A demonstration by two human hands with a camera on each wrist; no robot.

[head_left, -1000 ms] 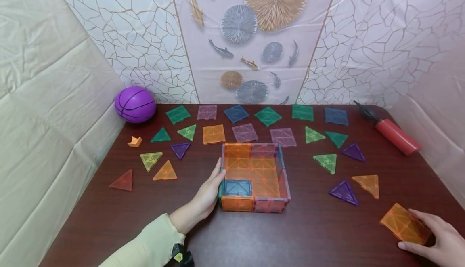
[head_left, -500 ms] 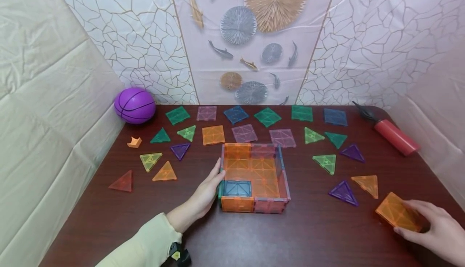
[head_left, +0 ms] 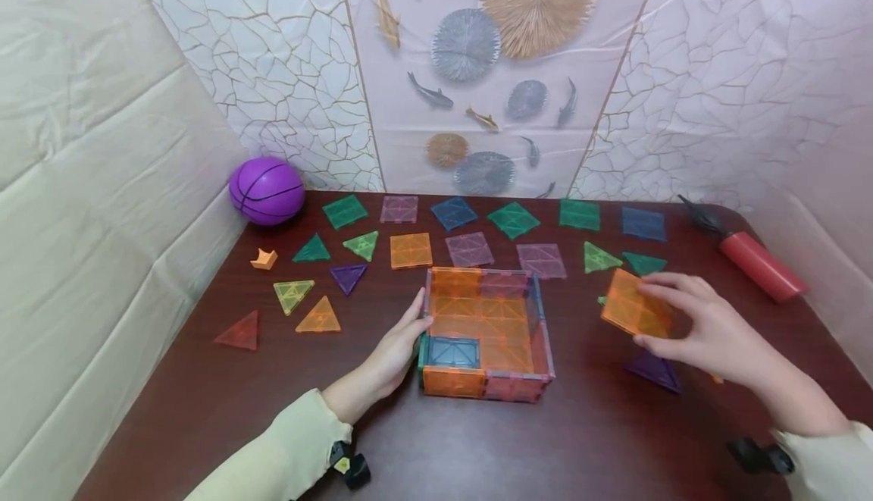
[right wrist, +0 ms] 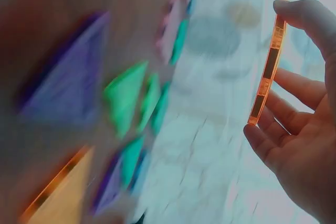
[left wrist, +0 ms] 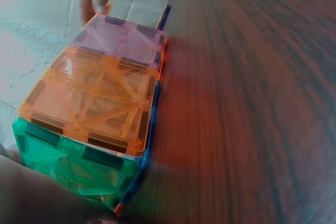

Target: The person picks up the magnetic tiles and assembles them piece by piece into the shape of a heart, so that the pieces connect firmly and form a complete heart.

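Note:
An open-topped box of translucent tiles (head_left: 453,383) stands on the table, orange and pink at the front, with a blue tile (head_left: 453,352) in its near left corner. My left hand (head_left: 382,364) rests its fingers against the box's left side; in the left wrist view they lie by a green tile (left wrist: 73,163). My right hand (head_left: 709,327) holds an orange square tile (head_left: 634,305) in the air, right of the box. The right wrist view shows that tile (right wrist: 268,66) edge-on, pinched between thumb and fingers.
Loose square tiles, such as a green one (head_left: 580,214), lie along the back. Triangles lie on both sides, among them a red one (head_left: 240,332) and a purple one (head_left: 655,371). A purple ball (head_left: 267,190) sits back left, a red cylinder (head_left: 762,266) back right.
My right hand has carried the orange tile leftward and away from me, from the near right of the table toward the box. The left hand stays at the box. The head view has shifted slightly.

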